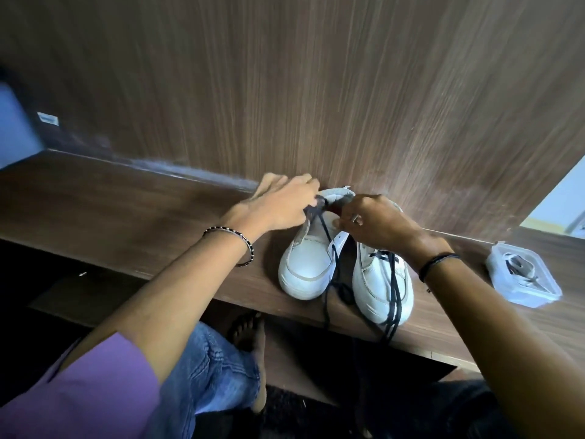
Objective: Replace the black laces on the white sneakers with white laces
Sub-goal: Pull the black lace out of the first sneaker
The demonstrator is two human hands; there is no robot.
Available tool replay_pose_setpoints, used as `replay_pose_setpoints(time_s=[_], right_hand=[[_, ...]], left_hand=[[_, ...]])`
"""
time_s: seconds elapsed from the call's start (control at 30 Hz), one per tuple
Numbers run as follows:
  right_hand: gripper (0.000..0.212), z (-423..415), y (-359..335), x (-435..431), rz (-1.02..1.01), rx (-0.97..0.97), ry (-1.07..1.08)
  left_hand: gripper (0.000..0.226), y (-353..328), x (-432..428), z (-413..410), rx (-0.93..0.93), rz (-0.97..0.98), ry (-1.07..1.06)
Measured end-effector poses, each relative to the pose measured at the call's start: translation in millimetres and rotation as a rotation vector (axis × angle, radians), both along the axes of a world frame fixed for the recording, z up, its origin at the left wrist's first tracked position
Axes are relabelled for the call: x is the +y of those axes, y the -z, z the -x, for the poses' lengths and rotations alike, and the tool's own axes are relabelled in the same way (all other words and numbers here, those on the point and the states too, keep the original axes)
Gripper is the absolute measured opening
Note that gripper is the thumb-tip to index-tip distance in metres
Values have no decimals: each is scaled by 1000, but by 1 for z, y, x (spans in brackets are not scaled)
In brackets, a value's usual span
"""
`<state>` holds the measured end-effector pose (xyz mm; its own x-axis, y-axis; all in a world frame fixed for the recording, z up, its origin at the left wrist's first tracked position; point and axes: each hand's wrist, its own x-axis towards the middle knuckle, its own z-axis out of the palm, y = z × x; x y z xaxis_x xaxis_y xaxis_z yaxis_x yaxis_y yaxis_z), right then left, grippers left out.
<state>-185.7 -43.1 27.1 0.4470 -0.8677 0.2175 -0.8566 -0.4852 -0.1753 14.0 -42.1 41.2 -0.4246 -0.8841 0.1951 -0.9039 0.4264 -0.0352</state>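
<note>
Unlacing the left sneaker [308,264]
I saw the left hand [278,204] pinch its black lace [323,224] and the right hand [375,223] grip its collar; it stood on the tabletop [152,223], near the far wall.

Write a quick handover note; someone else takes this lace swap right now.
Left hand pinches the black lace above the left sneaker.
Right hand curls at that sneaker's collar; its grip is unclear.
Right sneaker, alongside, is still partly laced in black.
Clear container, far right, holds what look like laces.
Done: left sneaker mostly unlaced.
Left: pull both black laces out, thread white ones.
</note>
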Motion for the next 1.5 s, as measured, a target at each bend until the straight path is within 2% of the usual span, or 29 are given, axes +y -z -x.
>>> replay_pose_setpoints(time_s=[0.03,0.07,0.13,0.17,0.2,0.23,0.27,0.33,0.47,0.5,0.53,0.6,0.67,0.77,0.83,0.9,0.97,1.03,1.1,1.17,1.23,1.3,1.37,1.5], right_hand=[[26,0,-1,1,-2,-1,-4],[26,0,-1,2,-2,1,-5],[26,-1,-2,2,0,10,-1],[26,-1,-2,2,-7,14,3],[26,-2,-2,1,-10,19,3],[26,-2,-2,1,-9,24,3],[25,-2,-2,0,-12,27,3],[24,-2,-1,-1,-20,26,6],[22,-1,4,-3,-14,41,41],[24,-1,4,-4,-17,40,43],[27,-1,4,-4,-24,36,39],[31,0,4,-4,-33,29,20],[31,1,6,-4,-44,8,8],[26,1,7,-6,-68,-13,17],[24,2,7,-6,-74,-12,21],[24,2,6,-6,-60,-3,19],[24,2,6,-5,-41,8,13],[22,2,6,-6,-44,11,4],[21,2,5,-6,-64,10,12],[21,3,6,-7,-85,-4,13],[22,3,6,-7,-101,-12,11],[22,3,5,-7,-112,-12,18],[21,3,5,-6,-120,-19,18],[21,2,4,-5,-115,-3,13]], left_hand=[[31,-1,-6,-2,109,30,-105],[31,0,-14,-4,342,5,-223],[22,-5,-24,-5,1087,-211,-390],[9,-6,-24,-5,1424,-370,-420],[14,-5,-24,-5,1632,-475,-426],[23,-3,-22,-6,1681,-532,-409],[25,-2,-19,-5,1652,-556,-349],[15,-2,-11,-1,1375,-541,-209],[11,11,6,7,461,-624,97],[17,13,9,11,311,-596,135],[25,14,11,15,222,-554,154],[36,12,12,22,176,-478,150],[37,12,10,24,100,-414,136],[33,16,6,24,-13,-440,102],[35,18,3,23,-24,-474,101],[31,16,4,20,113,-542,101],[30,12,5,14,429,-690,74],[16,7,3,6,794,-773,52],[9,4,-4,1,1114,-689,-23],[12,1,-13,0,1406,-563,-109],[16,-2,-15,2,1596,-498,-156],[18,-5,-13,4,1716,-568,-121],[29,-7,-9,4,1678,-652,-94],[14,2,-2,2,959,-453,9]])
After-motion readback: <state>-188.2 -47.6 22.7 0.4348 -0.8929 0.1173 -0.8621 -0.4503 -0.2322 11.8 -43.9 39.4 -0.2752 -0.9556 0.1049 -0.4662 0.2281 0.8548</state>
